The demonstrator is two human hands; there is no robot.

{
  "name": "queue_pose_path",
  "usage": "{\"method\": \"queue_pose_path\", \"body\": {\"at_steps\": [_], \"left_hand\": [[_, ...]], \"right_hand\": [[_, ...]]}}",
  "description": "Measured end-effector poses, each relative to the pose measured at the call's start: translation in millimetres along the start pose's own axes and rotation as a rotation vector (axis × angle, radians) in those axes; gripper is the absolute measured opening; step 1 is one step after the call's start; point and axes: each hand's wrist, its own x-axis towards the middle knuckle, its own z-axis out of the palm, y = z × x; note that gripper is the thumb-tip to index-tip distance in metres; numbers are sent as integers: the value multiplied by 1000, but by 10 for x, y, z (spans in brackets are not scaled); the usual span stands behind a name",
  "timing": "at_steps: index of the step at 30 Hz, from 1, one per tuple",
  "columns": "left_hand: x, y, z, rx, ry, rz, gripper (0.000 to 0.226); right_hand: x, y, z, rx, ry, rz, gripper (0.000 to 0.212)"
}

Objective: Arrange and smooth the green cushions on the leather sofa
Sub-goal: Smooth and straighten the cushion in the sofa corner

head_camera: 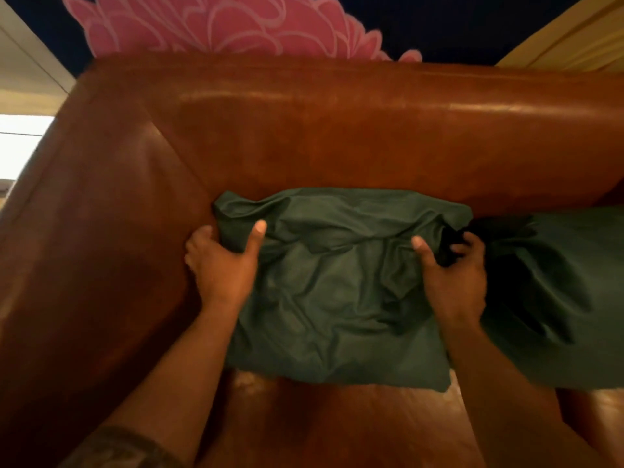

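Two green cushions sit on the brown leather sofa (337,130). The near cushion (337,298) is the one you're holding; it lies in the sofa's left corner, top edge against the backrest, left edge beside the armrest (84,248), bottom edge on the seat. Its cover is heavily creased, with folds bunched along the top and wrinkles running down the middle.

Your left hand (219,265) grips the cushion's upper left corner: thumb on the front face, fingers wrapped round the side between cushion and armrest. Your right hand (452,275) grips the upper right corner the same way: thumb on the front, fingers curled into the dark gap between the two cushions. Both hands are clenched on fabric, and both forearms come up from the bottom of the frame. The left forearm shows a dark pattern near the elbow, too blurred to read.

The second cushion (557,298) is on the right, touching the first at its upper corner and cut off by the frame edge. It's also creased, with deep folds near where the two meet.

Behind the backrest you see a dark wall with a large pink flower (219,25) painted on it.
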Motion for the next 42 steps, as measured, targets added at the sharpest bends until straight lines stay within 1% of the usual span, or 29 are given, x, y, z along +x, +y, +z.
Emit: {"method": "queue_pose_path", "body": {"at_steps": [1, 2, 3, 4, 5, 6, 7, 8, 10, 11, 14, 15, 17, 18, 19, 21, 22, 23, 24, 26, 27, 28, 29, 31, 33, 36, 42], "left_hand": [[60, 69, 37, -51, -89, -93, 120], [88, 130, 77, -79, -185, -157, 130], [102, 192, 112, -68, -257, -194, 136], [124, 244, 147, -43, -290, -220, 138], [142, 282, 178, -38, -298, -248, 139], [148, 317, 181, -68, -287, -277, 141], [162, 320, 186, -137, -262, -299, 143], [171, 312, 188, -226, -234, -312, 145], [137, 295, 167, -395, -187, -289, 143], [110, 287, 150, -446, -175, -258, 137], [30, 385, 53, -539, -105, -129, 109], [40, 412, 28, -555, -80, -84, 102], [65, 460, -20, -570, -43, 21, 95], [72, 458, -18, -560, -35, 76, 95], [50, 441, -14, -514, -30, 123, 97], [-89, 358, -32, -288, 30, 202, 101], [-200, 313, -64, -166, 72, 273, 101], [-332, 254, -94, -67, 83, 392, 102], [-483, 196, -124, 28, 36, 558, 105], [-730, 48, -117, 251, -164, 888, 116], [-802, -24, -86, 364, -258, 984, 121], [-834, -75, -39, 464, -332, 1026, 127], [-828, -108, 15, 544, -388, 1031, 133], [-771, -104, 102, 654, -461, 1000, 142], [-727, -82, 159, 723, -499, 951, 145], [-731, -123, 248, 741, -518, 884, 142], [-681, -181, 380, 750, -573, 811, 146]], "right_hand": [[119, -12, 60, 31, -64, 81, 126], [230, -1, 135, 96, -151, 181, 142], [309, 12, 205, 177, -224, 285, 154], [389, 32, 268, 240, -274, 357, 164], [444, 76, 308, 288, -297, 395, 167], [452, 94, 311, 326, -303, 391, 165], [444, 120, 307, 365, -299, 377, 159], [385, 83, 277, 417, -283, 357, 146], [215, -1, 176, 488, -239, 293, 115], [142, -20, 127, 521, -219, 243, 100], [19, -59, -2, 631, -124, 143, 51], [-4, -73, -45, 666, -84, 114, 42], [-46, -94, -117, 670, -2, 44, 38], [-61, -86, -134, 635, 18, 8, 42], [-82, -64, -141, 574, 10, -13, 52], [-174, 9, -151, 414, -32, -41, 87], [-251, 24, -159, 321, -29, -85, 101], [-349, 28, -165, 230, -10, -158, 111], [-475, 22, -162, 142, 3, -264, 118], [-750, 6, -75, -83, -37, -546, 134], [-870, 5, 11, -207, -109, -663, 144], [-963, 1, 110, -332, -206, -726, 154], [-995, -4, 213, -451, -299, -744, 162], [-937, -79, 350, -628, -444, -692, 172], [-837, -113, 423, -721, -521, -617, 174], [-785, -95, 488, -771, -547, -572, 171], [-710, -23, 579, -776, -542, -554, 164]]}}
